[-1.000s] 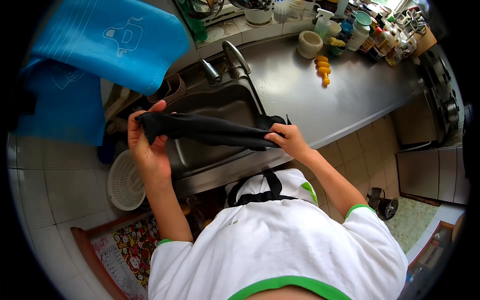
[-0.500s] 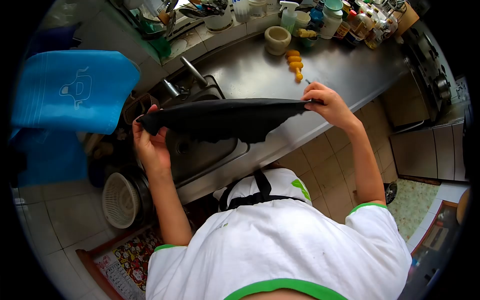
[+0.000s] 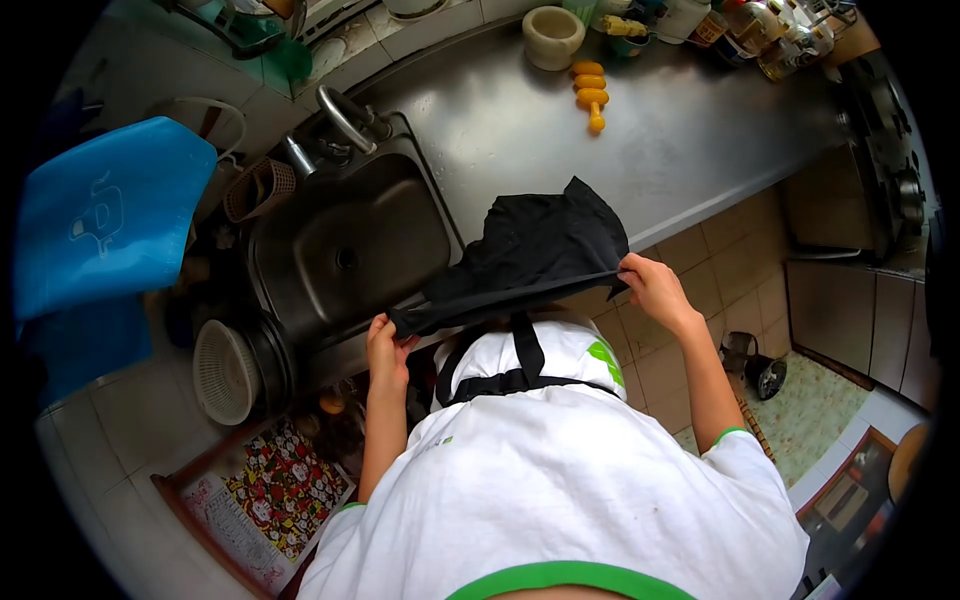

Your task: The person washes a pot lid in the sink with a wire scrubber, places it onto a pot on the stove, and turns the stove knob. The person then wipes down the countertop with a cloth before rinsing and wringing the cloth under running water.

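A black cloth is stretched between my two hands in front of my body. Its near edge is pulled fairly straight, while the rest spreads away over the counter edge and the sink's right rim. At the cloth's left corner, my left hand is closed with the fabric pinched in its fingers. My right hand grips the other end of that edge between thumb and fingers. What kind of cloth item it is, I cannot make out.
The metal sink with its faucet lies ahead left. On the steel counter are a stone mortar, an orange ridged object and several bottles. Blue plastic sheeting hangs left, above a white basket.
Both hands have come down and closer to my body, still holding the cloth. The cloth, which hung below the hands, now spreads out forward. My view has tilted downward.
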`<state>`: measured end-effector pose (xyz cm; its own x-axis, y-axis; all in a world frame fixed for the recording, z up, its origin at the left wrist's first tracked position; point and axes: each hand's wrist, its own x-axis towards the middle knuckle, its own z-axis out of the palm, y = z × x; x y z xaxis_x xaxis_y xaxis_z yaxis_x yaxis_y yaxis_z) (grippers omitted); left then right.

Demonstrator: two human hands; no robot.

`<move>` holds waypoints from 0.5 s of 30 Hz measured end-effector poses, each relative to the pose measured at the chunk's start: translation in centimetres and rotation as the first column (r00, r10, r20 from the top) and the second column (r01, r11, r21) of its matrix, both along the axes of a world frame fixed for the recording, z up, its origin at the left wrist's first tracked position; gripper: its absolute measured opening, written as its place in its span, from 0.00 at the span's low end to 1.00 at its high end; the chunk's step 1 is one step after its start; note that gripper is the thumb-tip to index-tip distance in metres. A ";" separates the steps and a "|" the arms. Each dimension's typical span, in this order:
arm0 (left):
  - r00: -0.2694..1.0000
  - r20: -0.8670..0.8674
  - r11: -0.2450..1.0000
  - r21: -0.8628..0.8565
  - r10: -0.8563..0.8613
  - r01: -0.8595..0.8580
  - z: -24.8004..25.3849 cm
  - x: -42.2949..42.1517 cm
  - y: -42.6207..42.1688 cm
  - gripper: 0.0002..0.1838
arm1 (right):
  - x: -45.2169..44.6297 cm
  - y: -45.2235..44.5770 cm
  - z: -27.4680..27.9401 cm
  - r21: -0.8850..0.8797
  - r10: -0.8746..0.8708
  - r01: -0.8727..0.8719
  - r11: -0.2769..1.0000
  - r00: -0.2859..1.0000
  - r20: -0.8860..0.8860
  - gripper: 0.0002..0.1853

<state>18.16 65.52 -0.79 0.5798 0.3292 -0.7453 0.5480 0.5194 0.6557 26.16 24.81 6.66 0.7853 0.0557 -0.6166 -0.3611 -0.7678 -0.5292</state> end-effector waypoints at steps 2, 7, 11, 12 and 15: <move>0.998 -0.050 0.999 0.043 -0.030 0.033 -0.5 1.0 -0.3 0.09 | 0.9 -0.2 -1.8 0.005 0.101 -0.104 0.995 0.979 0.179 0.06; 0.984 -0.136 0.983 0.159 0.112 -0.090 -4.5 6.0 0.3 0.14 | 7.3 3.1 -5.1 0.261 -0.089 -0.042 0.964 0.880 0.467 0.15; 0.996 -0.062 0.648 0.757 -0.057 0.084 -4.9 6.7 -2.2 0.19 | 8.0 5.4 -4.8 0.349 -0.158 -0.034 0.937 0.848 0.507 0.20; 0.980 -0.071 0.498 0.852 -0.188 0.158 -3.4 6.4 -4.2 0.20 | 7.4 4.9 -5.5 0.279 -0.036 -0.138 0.950 0.842 0.538 0.21; 0.790 -0.122 0.288 0.889 -0.601 0.356 -3.2 4.4 -7.6 0.24 | 4.4 3.7 -8.5 0.111 0.252 -0.376 0.920 0.784 0.567 0.25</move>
<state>22.59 57.97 -3.99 0.9471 0.3025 -0.1070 0.2909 -0.6686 0.6844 30.54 28.53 -1.89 0.8992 0.4345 -0.0521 0.2667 -0.6385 -0.7219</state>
